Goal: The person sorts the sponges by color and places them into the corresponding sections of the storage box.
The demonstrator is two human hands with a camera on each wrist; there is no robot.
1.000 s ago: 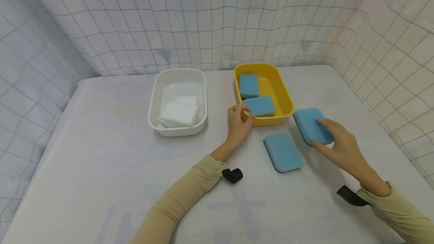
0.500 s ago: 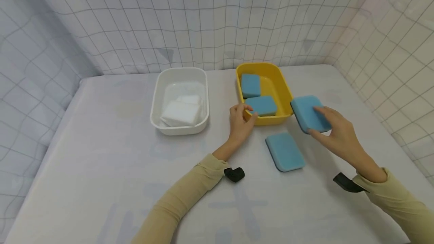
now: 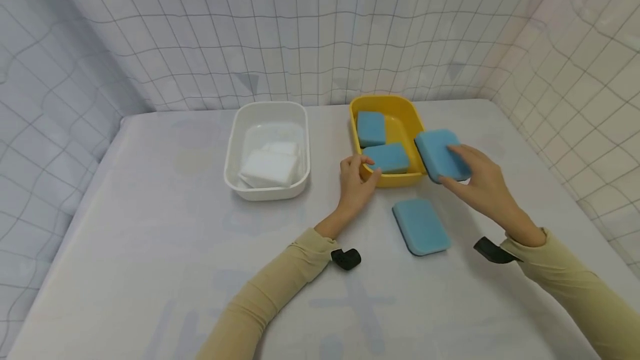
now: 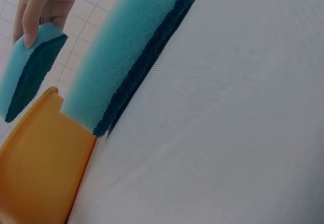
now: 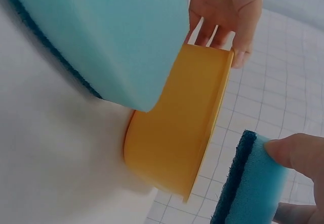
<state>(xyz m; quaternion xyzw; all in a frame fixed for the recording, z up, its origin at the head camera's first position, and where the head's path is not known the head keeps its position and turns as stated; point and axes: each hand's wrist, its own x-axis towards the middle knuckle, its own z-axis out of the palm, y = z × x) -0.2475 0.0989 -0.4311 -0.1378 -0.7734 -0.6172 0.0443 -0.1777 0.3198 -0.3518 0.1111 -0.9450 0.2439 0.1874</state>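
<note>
My right hand pinches a light blue sponge with a dark scouring layer underneath. In the head view that sponge overlaps the right rim of the yellow tub, and in the right wrist view it hangs clear of the table. My left hand pinches the tub's near left rim between thumb and fingers. Two more blue sponges, one at the back and one in front, lie inside along the tub's left and near sides. Another blue sponge lies flat on the table in front of the tub.
Left of the yellow tub stands a white tub holding several white sponge-like blocks. Both tubs sit toward the far edge of the pale table. Grid-patterned cloth hangs behind and at both sides.
My right hand has carried its sponge up and leftward, from beside the yellow tub to over its right rim. The left hand has kept its hold on the tub.
</note>
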